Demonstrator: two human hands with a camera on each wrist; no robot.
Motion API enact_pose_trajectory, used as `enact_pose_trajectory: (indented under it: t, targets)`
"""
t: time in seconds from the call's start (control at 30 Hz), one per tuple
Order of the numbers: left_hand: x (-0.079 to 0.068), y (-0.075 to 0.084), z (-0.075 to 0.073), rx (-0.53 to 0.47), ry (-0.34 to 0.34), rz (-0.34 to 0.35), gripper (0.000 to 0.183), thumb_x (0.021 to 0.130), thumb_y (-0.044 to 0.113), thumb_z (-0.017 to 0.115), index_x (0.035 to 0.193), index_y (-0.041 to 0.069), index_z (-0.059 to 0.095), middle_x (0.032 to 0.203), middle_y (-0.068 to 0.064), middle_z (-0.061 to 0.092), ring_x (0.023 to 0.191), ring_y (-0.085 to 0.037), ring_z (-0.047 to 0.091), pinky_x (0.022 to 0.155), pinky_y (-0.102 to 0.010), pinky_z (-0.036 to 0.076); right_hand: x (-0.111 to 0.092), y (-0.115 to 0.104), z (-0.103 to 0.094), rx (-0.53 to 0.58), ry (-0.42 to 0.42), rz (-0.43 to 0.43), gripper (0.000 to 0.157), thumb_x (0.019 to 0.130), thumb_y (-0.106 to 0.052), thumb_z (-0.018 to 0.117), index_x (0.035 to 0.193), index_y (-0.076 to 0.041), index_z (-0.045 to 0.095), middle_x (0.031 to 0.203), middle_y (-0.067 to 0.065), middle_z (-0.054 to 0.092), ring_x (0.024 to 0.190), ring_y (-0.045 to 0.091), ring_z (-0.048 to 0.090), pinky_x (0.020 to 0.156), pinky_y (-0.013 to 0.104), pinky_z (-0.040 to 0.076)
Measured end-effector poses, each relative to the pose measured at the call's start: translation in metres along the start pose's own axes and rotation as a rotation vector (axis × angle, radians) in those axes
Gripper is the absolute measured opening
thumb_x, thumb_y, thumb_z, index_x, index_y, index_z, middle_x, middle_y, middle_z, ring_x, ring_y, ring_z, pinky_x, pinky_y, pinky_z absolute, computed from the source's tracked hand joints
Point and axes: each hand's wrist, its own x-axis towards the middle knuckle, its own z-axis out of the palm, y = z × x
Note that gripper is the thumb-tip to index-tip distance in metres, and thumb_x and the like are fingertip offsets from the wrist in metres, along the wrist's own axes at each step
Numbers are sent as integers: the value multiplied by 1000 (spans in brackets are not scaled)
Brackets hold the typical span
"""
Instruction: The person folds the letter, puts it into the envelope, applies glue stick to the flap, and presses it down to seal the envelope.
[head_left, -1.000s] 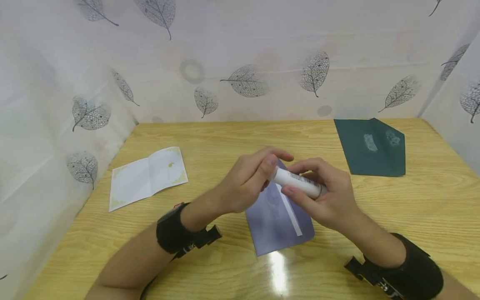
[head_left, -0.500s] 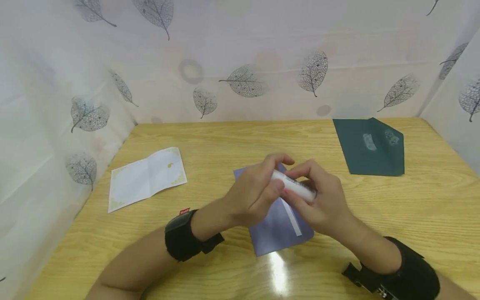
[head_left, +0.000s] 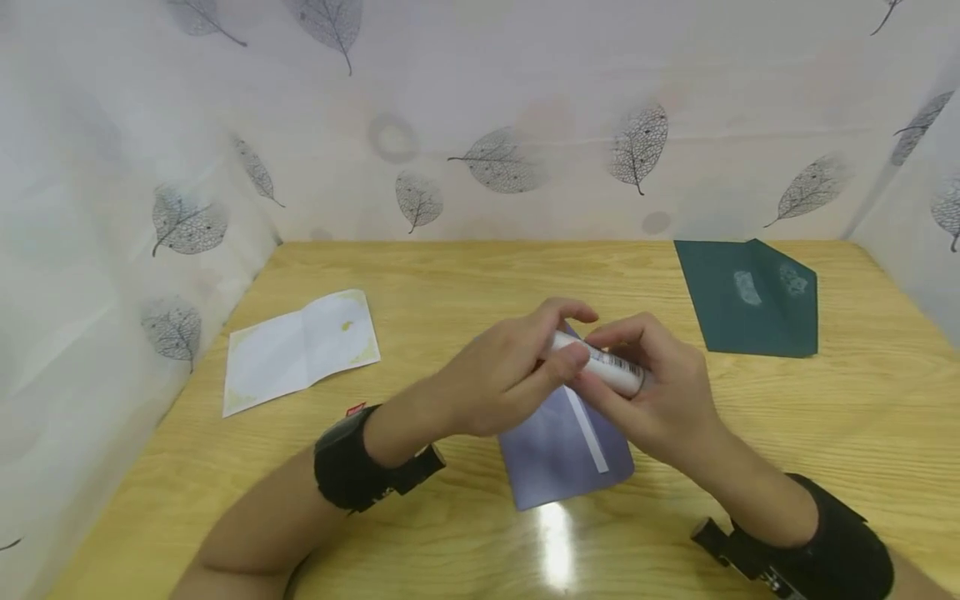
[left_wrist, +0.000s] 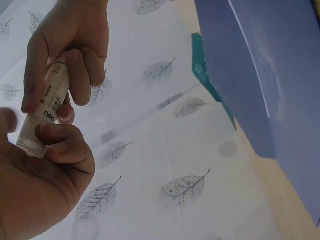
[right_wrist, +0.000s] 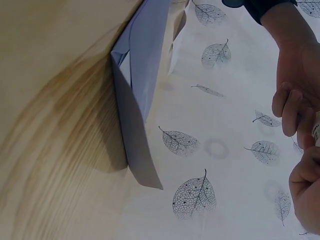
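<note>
A white glue stick (head_left: pixel 611 369) with printed lettering is held between both hands above a purple envelope (head_left: pixel 555 467). My left hand (head_left: pixel 498 379) grips the end at the left, its thumb lying along the tube. My right hand (head_left: pixel 667 392) pinches the other end between thumb and fingers. In the left wrist view, the label of the glue stick (left_wrist: pixel 52 95) shows between the two hands, with curled fingers round each end. The envelope lies on the table with its flap lifted, and a white strip (head_left: pixel 588 433) shows on it. Part of the envelope is hidden behind the hands.
An unfolded white card (head_left: pixel 300 354) with gold corner patterns lies on the left of the wooden table (head_left: pixel 435 275). At the back right is a dark green envelope (head_left: pixel 750 317) with whitish patches. A leaf-print curtain (head_left: pixel 525 100) stands behind and at the sides.
My left hand has turned at the wrist and back, and its thumb now reaches further along the glue stick. The right hand stays on its end. Card and envelopes have not moved.
</note>
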Motion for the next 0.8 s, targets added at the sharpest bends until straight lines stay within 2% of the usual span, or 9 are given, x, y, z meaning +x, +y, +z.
enact_pose_trajectory:
  t: [0.1,0.2,0.33,0.43,0.6,0.8]
  targets:
    - [1,-2,-1,31,28,12,35,98,33,38,121,8,44,76,8,53,66,-1,47,58,-19,42,0,3,0,-36,-2,19,41,62,-6,79,96,-1,57,86,1,63,68,9,57,55,17,45]
    - [2,-7,-6,105,99,55,28,96,30,44,112,8,48,72,7,49,61,-3,43,53,-19,39,1,5,0,-28,-40,80,48,62,-3,80,103,-3,55,89,-1,59,66,9,51,51,18,42]
    - [4,-15,-17,238,221,75,24,93,29,50,103,8,52,71,5,48,58,-4,41,51,-20,38,3,8,-2,-32,-136,216,48,73,-8,75,113,-7,50,100,-2,56,71,8,52,52,20,45]
    - [5,-21,-25,315,274,58,24,92,30,51,101,8,54,72,4,50,58,-5,42,51,-22,39,4,11,-3,-50,-194,317,43,81,-15,69,117,-10,47,107,-3,56,78,8,56,59,24,49]
    - [4,-30,-35,450,287,0,26,91,33,51,100,9,56,76,2,54,62,-7,45,52,-23,40,4,14,-5,-120,-288,397,42,83,-24,68,118,-12,48,109,-2,57,83,10,58,63,30,51]
    - [3,-52,-41,618,263,-78,26,90,33,52,97,9,57,80,0,58,61,-11,45,45,-27,39,-1,22,-7,-316,-589,463,53,74,-26,76,118,-13,49,118,5,47,98,23,54,70,35,51]
